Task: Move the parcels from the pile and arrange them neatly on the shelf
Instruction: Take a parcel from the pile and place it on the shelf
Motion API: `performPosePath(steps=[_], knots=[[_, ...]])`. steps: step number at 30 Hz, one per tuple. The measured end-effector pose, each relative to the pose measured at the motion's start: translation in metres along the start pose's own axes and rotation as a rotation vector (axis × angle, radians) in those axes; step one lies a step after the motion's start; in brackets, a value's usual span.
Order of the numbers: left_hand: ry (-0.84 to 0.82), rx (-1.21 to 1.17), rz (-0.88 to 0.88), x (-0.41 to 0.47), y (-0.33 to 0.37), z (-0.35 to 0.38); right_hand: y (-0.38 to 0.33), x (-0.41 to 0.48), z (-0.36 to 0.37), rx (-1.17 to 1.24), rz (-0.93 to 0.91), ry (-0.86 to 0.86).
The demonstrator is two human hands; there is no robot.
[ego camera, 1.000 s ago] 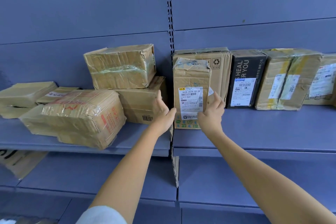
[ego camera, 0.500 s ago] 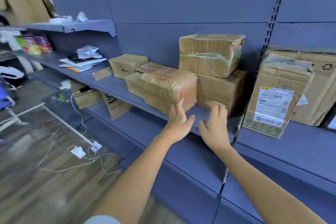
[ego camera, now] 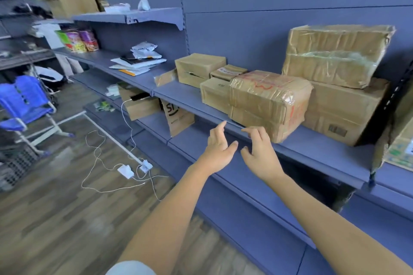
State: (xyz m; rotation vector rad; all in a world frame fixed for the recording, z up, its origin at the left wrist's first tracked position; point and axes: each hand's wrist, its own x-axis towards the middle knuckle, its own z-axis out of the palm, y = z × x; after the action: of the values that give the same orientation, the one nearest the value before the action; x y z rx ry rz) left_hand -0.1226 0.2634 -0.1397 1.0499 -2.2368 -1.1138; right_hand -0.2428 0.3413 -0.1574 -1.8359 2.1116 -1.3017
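Cardboard is within reach, but neither hand holds any. The left hand [ego camera: 218, 149] and right hand [ego camera: 260, 152] hover empty, fingers loosely curled, just in front of the taped parcel [ego camera: 268, 105] at the shelf's [ego camera: 317, 149] front edge. Behind that parcel are stacked boxes [ego camera: 335, 53], left of it a loose cluster of small boxes [ego camera: 200, 67], and far left, mailers [ego camera: 138, 62]. This pile looks mostly unsorted, so I judge much arranging is left.
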Motion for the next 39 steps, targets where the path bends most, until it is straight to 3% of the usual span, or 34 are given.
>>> performPosePath(steps=[10,17,22,30,39], knots=[[-0.036,-0.050,-0.014,0.045,-0.086,-0.104,-0.044,0.079,0.116,-0.068,0.092,-0.073],[-0.083,0.073,-0.054,0.098,-0.129,-0.156,-0.045,0.146,0.164,-0.156,0.090,-0.191],[-0.073,0.109,-0.044,0.156,-0.152,-0.179,-0.034,0.222,0.188,-0.211,-0.049,-0.036],[0.013,0.064,0.075,0.275,-0.128,-0.213,-0.012,0.350,0.169,-0.355,-0.022,0.037],[-0.188,-0.197,0.100,0.382,-0.112,-0.181,0.038,0.387,0.123,-0.145,0.502,0.472]])
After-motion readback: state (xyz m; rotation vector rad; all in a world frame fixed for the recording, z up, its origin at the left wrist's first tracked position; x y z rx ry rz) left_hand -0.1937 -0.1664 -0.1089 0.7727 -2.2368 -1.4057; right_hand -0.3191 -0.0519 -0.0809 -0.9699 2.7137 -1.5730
